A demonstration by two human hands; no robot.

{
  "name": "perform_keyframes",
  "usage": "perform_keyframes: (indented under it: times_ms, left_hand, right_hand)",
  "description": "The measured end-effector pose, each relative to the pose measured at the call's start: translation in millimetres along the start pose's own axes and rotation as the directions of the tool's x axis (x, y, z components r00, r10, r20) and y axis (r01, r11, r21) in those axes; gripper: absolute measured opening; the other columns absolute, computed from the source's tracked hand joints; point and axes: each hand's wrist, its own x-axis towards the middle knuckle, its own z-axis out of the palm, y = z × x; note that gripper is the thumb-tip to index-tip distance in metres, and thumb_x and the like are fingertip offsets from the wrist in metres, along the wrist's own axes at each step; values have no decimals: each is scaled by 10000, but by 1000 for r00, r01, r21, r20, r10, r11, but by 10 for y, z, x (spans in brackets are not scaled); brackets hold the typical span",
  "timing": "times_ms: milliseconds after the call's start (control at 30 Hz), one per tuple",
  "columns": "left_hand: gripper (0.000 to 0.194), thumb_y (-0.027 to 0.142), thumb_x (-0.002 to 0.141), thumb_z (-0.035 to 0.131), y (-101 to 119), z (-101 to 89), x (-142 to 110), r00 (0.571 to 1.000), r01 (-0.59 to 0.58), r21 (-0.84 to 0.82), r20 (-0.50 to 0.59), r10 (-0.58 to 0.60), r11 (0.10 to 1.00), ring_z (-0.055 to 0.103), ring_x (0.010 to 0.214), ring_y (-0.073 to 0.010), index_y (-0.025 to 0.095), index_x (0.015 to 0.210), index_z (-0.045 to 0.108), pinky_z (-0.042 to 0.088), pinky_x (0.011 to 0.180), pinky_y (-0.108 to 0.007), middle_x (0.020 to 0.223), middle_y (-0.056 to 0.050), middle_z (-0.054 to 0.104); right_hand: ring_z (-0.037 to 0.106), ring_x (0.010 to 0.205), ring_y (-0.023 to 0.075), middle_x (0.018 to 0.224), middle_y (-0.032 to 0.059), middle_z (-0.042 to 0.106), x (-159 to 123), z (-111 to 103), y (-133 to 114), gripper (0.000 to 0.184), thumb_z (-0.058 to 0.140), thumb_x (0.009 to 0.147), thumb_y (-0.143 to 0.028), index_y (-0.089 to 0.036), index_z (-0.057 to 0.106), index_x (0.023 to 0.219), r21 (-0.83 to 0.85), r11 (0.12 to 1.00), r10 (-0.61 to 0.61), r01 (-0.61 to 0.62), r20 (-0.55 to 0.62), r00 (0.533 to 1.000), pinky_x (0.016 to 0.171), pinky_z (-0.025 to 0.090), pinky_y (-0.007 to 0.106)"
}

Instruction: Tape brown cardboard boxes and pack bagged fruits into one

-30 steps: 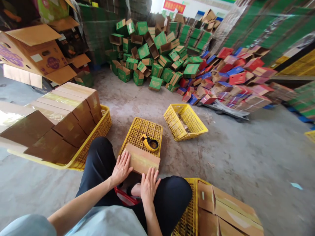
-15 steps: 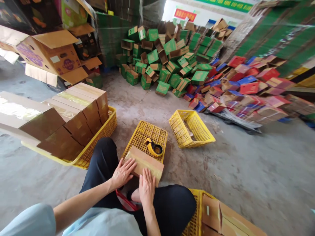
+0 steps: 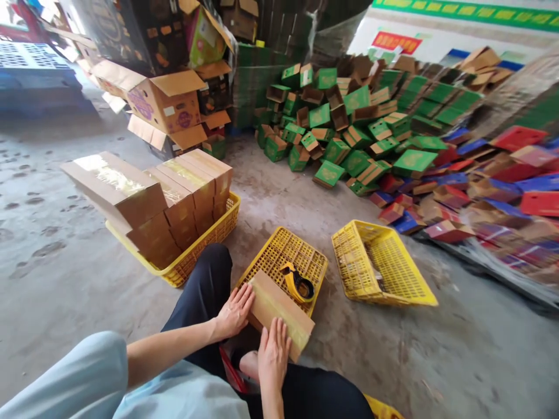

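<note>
Left hand [image 3: 234, 312] and right hand [image 3: 274, 351] are resting on carton [image 3: 282, 307], grip open on both; beyond carton, tape dispenser [image 3: 297, 283] is sitting on yellow crate [image 3: 286, 242].

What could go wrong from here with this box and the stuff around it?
The tape dispenser lies right beside the box on the yellow crate, so a shove from the left hand or right hand might knock it off. In the loaded basket, one box sits tilted above the others and could slide if bumped.
</note>
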Motion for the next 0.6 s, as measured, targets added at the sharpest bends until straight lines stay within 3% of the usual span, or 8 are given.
perform_keyframes:
  times_ms: [167, 300, 433, 533, 600]
  left_hand:
    - [905, 351, 855, 603, -60, 12, 17, 999, -28, -10, -23, 28, 1000, 15, 1597, -353, 82, 1631, 221, 101, 1272, -588, 1705, -210, 41]
    - [895, 428, 906, 604, -105, -107, 26, 999, -48, -3, -23, 48, 999, 67, 1601, -338, 104, 1637, 202, 66, 1280, -580, 1711, -200, 93]
    - [898, 426, 917, 632, -93, -267, -5, 997, -72, -15, -27, 71, 997, 107, 1596, -345, 82, 1631, 209, 84, 1285, -558, 1705, -224, 102]
    - [909, 413, 911, 643, -34, -309, -8, 998, -57, -1, -26, 57, 998, 114, 1590, -371, 35, 1620, 219, 115, 1285, -546, 1694, -256, 101]
    - [882, 404, 928, 610, 18, -300, 6, 998, -49, 21, -30, 50, 999, 113, 1588, -381, 8, 1613, 221, 121, 1285, -543, 1688, -272, 105]
  right_hand:
    - [508, 1407, 413, 1512, 237, 539, 157, 40, -160, 772, 128, 1062, -571, -92, 561, 1485, 5, 997, -72, 72, 43, 996, 1110, 410, 621]
    - [518, 1390, 437, 1496, 238, 557, 115, -68, 162, 813, 92, 1044, -612, -118, 573, 1475, -57, 997, -53, 53, -1, 999, 1080, 397, 674]
    - [600, 1287, 473, 1418, 259, 620, 76, -150, 511, 803, 146, 1017, -654, -165, 627, 1433, -99, 989, 103, -110, -74, 992, 1006, 434, 717]
    - [586, 1299, 483, 1427, 265, 609, 82, -127, 498, 833, 102, 1011, -644, -155, 630, 1430, -110, 978, 161, -176, -128, 979, 1012, 421, 734]
    - [573, 1313, 483, 1439, 275, 595, 111, -76, 367, 869, 74, 1008, -643, -119, 634, 1418, -118, 984, 121, -130, -80, 989, 1010, 432, 722]
